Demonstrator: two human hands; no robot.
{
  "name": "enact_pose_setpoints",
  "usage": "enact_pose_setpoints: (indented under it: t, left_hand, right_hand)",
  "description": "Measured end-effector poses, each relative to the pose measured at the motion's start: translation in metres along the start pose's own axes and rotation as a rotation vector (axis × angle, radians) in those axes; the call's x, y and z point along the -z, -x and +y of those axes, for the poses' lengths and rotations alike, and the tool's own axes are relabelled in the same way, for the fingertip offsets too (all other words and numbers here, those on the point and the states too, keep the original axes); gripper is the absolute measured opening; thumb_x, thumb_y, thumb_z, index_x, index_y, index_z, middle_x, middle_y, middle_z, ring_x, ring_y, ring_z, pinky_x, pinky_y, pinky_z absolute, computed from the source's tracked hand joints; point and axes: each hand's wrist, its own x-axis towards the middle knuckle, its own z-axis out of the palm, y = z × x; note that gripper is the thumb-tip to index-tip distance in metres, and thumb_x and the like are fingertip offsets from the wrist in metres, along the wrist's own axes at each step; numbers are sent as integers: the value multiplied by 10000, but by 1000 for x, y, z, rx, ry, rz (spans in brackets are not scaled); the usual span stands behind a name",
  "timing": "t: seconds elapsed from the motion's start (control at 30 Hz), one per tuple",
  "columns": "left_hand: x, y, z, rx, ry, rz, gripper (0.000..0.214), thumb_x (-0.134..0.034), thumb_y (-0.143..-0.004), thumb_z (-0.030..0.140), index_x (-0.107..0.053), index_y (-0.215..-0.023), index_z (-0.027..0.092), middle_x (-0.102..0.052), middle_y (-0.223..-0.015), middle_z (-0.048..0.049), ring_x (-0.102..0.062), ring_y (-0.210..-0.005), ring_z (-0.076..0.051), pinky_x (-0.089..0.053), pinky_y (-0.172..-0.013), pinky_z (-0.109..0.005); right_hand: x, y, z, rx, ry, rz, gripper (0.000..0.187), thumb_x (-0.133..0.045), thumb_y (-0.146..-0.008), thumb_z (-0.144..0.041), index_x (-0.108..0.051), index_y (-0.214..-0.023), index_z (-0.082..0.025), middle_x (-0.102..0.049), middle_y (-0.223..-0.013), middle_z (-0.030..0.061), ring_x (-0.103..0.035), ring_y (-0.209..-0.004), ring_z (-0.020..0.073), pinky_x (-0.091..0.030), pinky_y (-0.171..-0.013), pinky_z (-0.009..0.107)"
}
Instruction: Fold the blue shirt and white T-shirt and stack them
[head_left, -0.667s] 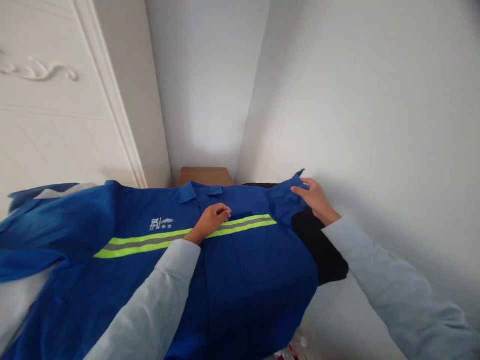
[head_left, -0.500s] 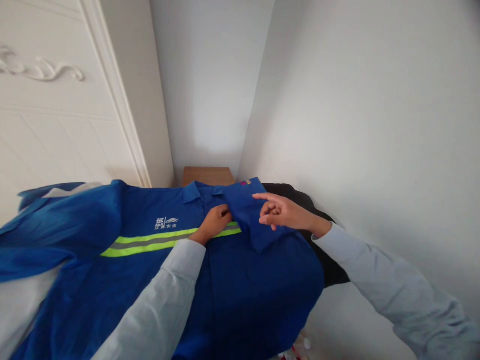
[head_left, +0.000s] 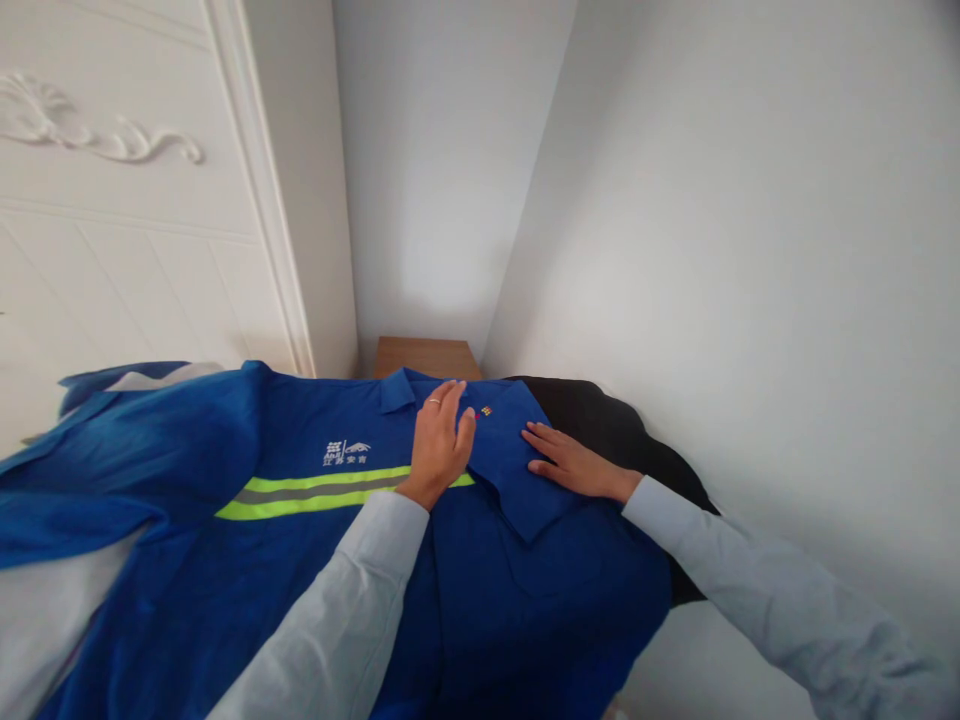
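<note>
A blue work jacket (head_left: 247,540) with a yellow and grey reflective stripe (head_left: 315,492) and a white chest logo lies spread out in front of me. Its right sleeve (head_left: 510,460) is folded inward across the chest. My left hand (head_left: 441,440) lies flat and open on the jacket near the collar, a ring on one finger, touching the folded sleeve's edge. Flat and open too, my right hand (head_left: 570,462) presses on the folded sleeve. Both my arms wear pale grey sleeves.
A black cloth (head_left: 622,430) lies under the jacket at the right, against a white wall (head_left: 750,260). A white panelled door (head_left: 127,230) stands at the left. A brown wooden surface (head_left: 426,356) shows behind the collar. Another blue fold (head_left: 97,450) bulges at far left.
My right hand carried the right sleeve inward over the chest, let go and flattened on it. My left hand opened from curled to flat near the collar.
</note>
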Motion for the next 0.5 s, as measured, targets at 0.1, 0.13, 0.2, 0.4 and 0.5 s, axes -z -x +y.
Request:
enact_pose_setpoints:
  t: [0.1, 0.13, 0.2, 0.4, 0.5]
  left_hand:
    - [-1, 8, 7, -161, -169, -312, 421, -515, -941, 330, -590, -1325, 174, -532, -1457, -157, -373, -1440, -306, -309, -1174, -498]
    - [-4, 11, 7, -188, -210, -429, 422, -526, -938, 344, -602, -1318, 178, -528, -1466, -156, -363, -1448, -313, -298, -1179, -502]
    - [-9, 18, 4, -212, -258, -603, 441, -501, -957, 390, -606, -1327, 173, -522, -1471, -170, -385, -1437, -326, -294, -1176, -517]
    - [-11, 23, 1, -220, -265, -681, 569, -387, -998, 523, -565, -1385, 144, -493, -1487, -202, -381, -1438, -344, -268, -1181, -550]
    - [-6, 19, 5, -215, -237, -681, 538, -459, -976, 508, -603, -1340, 138, -526, -1462, -192, -429, -1405, -341, -292, -1180, -539]
  right_hand:
    - [9, -10, -6, -15, -14, 59, 754, -346, -970, -674, -427, -1519, -163, -370, -1586, 159, -312, -1478, 329, -250, -1215, 539]
    - [14, -17, -8, -5, -22, 101, 760, -343, -969, -677, -432, -1516, -156, -375, -1583, 163, -314, -1477, 325, -251, -1217, 533]
    - [25, -35, -11, 33, -42, 191, 760, -340, -971, -675, -422, -1520, -155, -357, -1594, 158, -297, -1487, 308, -250, -1221, 516]
    - [17, -111, -20, 76, -103, 283, 695, -414, -965, -642, -435, -1508, -208, -448, -1549, 135, -342, -1466, 320, -286, -1198, 540]
    - [-9, -137, -30, 82, -104, 299, 639, -436, -975, -583, -494, -1460, -171, -504, -1501, 163, -404, -1430, 331, -320, -1177, 541]
